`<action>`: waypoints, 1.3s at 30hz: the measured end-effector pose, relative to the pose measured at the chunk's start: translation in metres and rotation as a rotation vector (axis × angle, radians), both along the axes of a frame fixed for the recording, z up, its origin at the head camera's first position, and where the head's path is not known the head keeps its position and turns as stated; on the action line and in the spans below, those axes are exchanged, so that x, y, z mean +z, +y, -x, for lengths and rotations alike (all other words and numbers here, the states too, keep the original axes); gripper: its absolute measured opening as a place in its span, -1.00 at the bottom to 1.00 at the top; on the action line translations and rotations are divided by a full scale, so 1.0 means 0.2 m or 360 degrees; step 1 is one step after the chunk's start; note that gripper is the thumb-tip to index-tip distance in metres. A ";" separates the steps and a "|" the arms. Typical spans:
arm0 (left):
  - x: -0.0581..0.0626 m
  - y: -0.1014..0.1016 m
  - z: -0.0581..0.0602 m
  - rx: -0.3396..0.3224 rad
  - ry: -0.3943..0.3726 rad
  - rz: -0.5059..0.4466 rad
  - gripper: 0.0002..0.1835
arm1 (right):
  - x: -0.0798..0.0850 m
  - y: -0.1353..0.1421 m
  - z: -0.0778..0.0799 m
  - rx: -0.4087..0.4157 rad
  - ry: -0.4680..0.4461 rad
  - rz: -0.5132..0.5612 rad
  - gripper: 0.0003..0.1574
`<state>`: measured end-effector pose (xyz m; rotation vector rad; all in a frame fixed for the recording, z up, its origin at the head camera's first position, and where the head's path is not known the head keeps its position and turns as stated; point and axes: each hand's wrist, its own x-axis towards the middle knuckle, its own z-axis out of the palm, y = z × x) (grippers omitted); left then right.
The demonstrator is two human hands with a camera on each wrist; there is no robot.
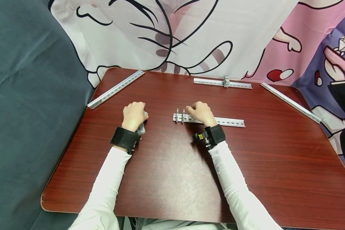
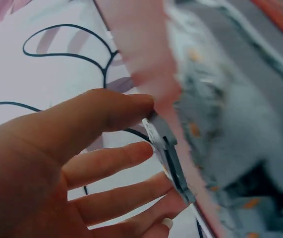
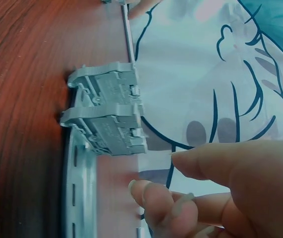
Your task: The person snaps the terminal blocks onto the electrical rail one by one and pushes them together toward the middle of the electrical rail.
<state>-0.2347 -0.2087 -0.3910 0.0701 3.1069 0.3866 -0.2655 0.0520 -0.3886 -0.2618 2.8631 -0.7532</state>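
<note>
My left hand (image 1: 134,115) pinches a thin grey terminal block (image 2: 168,153) between thumb and fingers, above the left part of the table. Close to the left wrist camera is a blurred grey stack of blocks (image 2: 215,99); in the head view a grey piece (image 1: 141,128) shows beside that wrist. A slotted metal DIN rail (image 1: 230,122) lies in the middle, with two grey terminal blocks (image 3: 106,126) standing side by side near its left end. Over this rail, just right of the blocks, hovers my right hand (image 1: 202,113), its fingers loosely bent and apart from them.
On the brown table (image 1: 175,179), one rail (image 1: 116,89) slants at the back left and another (image 1: 290,102) at the right. A back rail (image 1: 208,81) carries a grey block (image 1: 226,81). A printed cloth (image 1: 118,48) hangs behind the table.
</note>
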 end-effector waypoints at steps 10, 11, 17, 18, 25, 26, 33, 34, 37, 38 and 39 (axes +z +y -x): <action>0.10 0.15 -0.07 -0.0311 0.0277 0.0014 -0.25 | 0.08 -0.03 -0.04 0.0066 0.0128 0.0173 -0.42; 0.10 0.17 -0.08 -0.0342 0.0287 0.0009 -0.21 | 0.09 -0.03 -0.04 0.0080 0.0136 0.0193 -0.43; 0.11 0.27 -0.11 -0.0486 0.0368 0.0002 -0.04 | 0.12 -0.08 -0.08 0.0179 0.0104 0.0273 -0.46; 0.10 0.28 -0.11 -0.0498 0.0372 0.0006 -0.02 | 0.12 -0.09 -0.08 0.0197 0.0089 0.0281 -0.47; 0.09 0.33 -0.12 -0.0563 0.0429 -0.0061 0.01 | 0.12 -0.13 -0.10 0.0310 -0.0015 0.0309 -0.50; 0.09 0.33 -0.12 -0.0572 0.0443 -0.0078 0.00 | 0.12 -0.13 -0.10 0.0324 -0.0032 0.0317 -0.51; 0.08 0.36 -0.13 -0.0617 0.0499 -0.0113 -0.05 | 0.13 -0.13 -0.10 0.0366 -0.0099 0.0403 -0.68; 0.08 0.36 -0.13 -0.0622 0.0501 -0.0114 -0.06 | 0.13 -0.12 -0.10 0.0365 -0.0106 0.0413 -0.68; 0.08 0.36 -0.13 -0.0639 0.0502 -0.0116 -0.08 | 0.12 -0.12 -0.09 0.0355 -0.0125 0.0436 -0.69; 0.08 0.36 -0.13 -0.0645 0.0498 -0.0116 -0.09 | 0.12 -0.12 -0.09 0.0353 -0.0131 0.0440 -0.69; 0.08 0.35 -0.13 -0.0652 0.0494 -0.0117 -0.09 | 0.12 -0.12 -0.09 0.0351 -0.0140 0.0444 -0.69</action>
